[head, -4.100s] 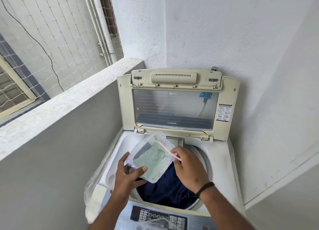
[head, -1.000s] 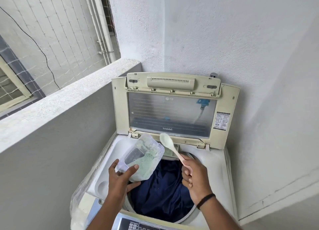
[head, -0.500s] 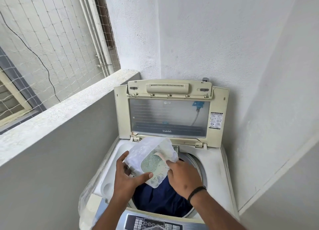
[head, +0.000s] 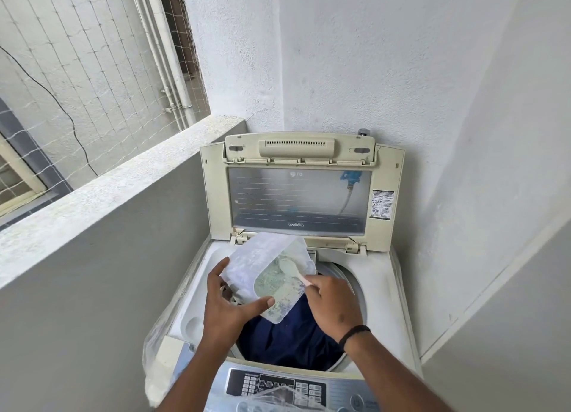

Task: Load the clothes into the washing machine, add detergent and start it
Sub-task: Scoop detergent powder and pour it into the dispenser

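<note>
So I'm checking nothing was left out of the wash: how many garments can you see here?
1: dark blue clothing in the drum of the washing machine, below the detergent bag. It may be more than one piece; folds and both hands hide part.

On the glass of the raised lid [head: 296,195] we read a mirrored "LG" logo [head: 296,174] near its top edge. A second word sits along the glass's bottom edge, too blurred to read. The warning sticker [head: 382,203] on the lid's right frame carries print too small for us.
</note>
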Motion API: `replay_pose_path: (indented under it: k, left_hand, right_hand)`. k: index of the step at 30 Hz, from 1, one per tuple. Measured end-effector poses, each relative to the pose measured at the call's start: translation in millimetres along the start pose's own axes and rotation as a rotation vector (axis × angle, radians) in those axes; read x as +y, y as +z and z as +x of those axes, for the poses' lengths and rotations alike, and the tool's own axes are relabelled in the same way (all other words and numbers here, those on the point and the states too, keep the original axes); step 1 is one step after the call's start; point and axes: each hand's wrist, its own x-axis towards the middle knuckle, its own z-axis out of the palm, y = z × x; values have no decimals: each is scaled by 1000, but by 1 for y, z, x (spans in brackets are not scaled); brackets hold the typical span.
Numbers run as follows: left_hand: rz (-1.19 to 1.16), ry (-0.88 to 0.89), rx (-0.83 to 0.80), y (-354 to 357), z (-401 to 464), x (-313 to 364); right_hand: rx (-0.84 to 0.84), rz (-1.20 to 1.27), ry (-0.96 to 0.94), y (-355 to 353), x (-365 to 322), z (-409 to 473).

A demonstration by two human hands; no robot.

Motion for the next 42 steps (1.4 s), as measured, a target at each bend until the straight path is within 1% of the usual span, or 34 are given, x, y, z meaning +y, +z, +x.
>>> replay_pose_path:
  k: [1,3,5,7,10,15,23,27,33,35,38,42]
  left_hand:
    - [8,-2,0,0,0,-1]
    - [7,-16,11,1,0,-3]
    - [-4,-38,22,1,1,-4]
    - [-12,-64,27,1,4,-3]
    - [-63,-122,46,-1,7,-6]
    - [-173,-211,70,1,13,-9]
    - [-252,-335,108,9,25,-21]
    - [-277,-362,149,12,35,-25]
    - [-323,-387,223,8,48,-33]
    - [-333,-396,251,6,52,-38]
    - [-330,-420,269,5,57,-46]
    - [-337,-442,254,3,59,-56]
  right_hand:
    - [-36,91,51,3,1,0]
    - [-87,374,206,8,-1,-1]
    - [-60,642,374,10,-1,-3]
    - [-44,807,510,6,0,-5]
    - [-76,926,613,-1,-1,-6]
    - [-107,1012,640,-2,4,-4]
    - [-118,1032,616,-2,17,8]
    - [-82,1056,589,-9,23,25]
    - [15,1013,592,-15,37,54]
    - [36,955,598,-10,45,62]
    - [59,788,592,4,60,74]
    - [15,547,479,24,78,81]
